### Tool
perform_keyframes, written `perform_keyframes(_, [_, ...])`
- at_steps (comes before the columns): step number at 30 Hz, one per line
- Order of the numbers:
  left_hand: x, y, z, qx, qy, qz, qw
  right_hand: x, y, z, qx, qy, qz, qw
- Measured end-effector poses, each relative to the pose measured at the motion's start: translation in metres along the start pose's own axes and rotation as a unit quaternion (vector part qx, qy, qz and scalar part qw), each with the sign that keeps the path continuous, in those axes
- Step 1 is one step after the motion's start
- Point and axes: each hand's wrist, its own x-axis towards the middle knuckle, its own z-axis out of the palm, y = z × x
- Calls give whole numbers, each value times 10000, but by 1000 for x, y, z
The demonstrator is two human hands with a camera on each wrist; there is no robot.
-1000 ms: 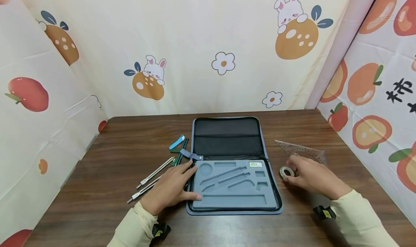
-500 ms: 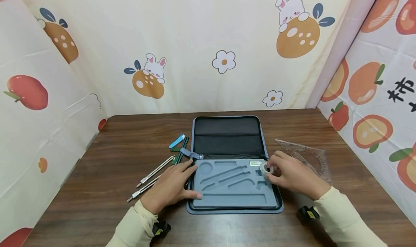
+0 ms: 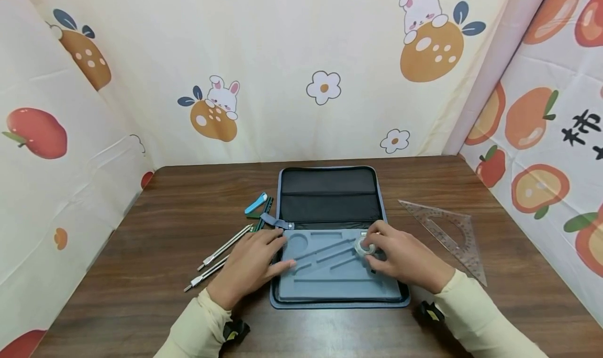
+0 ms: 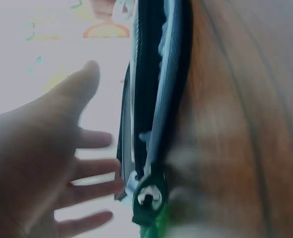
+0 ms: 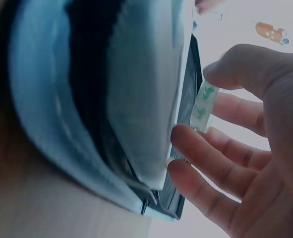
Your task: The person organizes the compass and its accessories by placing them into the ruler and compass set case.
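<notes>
Between the thumb and fingers of my right hand a small roll of tape is pinched, over the right part of the grey moulded tray. Green marks show along the tape's outer face in the right wrist view. That tray fills the lower half of an open zip case, whose dark lid lies back behind it. At the left side my left hand has its fingers stretched out, their tips overlapping the tray's edge in the head view. Slots and a round recess mark the tray.
Left of the case lie two slim metal drawing tools, a blue-and-white piece and dark green strips. A blue strap sticks out there. To the right lies a clear triangular set square with a protractor cut-out. Printed cloth surrounds the table.
My right hand has carried the roll of tape leftward from beside the set square to over the tray, uncovering the set square. My left thumb has shifted slightly up the tray's left edge.
</notes>
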Motion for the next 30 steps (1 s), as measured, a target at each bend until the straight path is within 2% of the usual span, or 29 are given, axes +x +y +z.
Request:
perform_keyframes(2, [5,5,0,-133,287,353,9989,1,-2,2,22,69,-165,9998])
perform_keyframes(4, [11,13,0,-321,358,708,9963,2,-3,2,85,147,-318,9994])
perform_keyframes(7, [21,23,1,-461,139,1055,9933,3,-5,3,134,277,-488,9983])
perform_keyframes(10, [31,32,3,-513,-29,1238,9910,4,-8,4,236,285,-618,9974])
perform_keyframes(14, [41,41,6,-512,-96,1453,9880,7,-13,8,354,219,-780,9961])
perform_keyframes(21, [45,48,9,-356,-120,1618,9861,16,-22,16,510,406,-1132,9914])
perform_keyframes(25, [44,49,14,-355,123,1634,9858,18,-25,19,686,480,-1267,9884])
perform_keyframes(30, [45,50,17,-570,368,1550,9856,19,-28,24,848,651,-1444,9837])
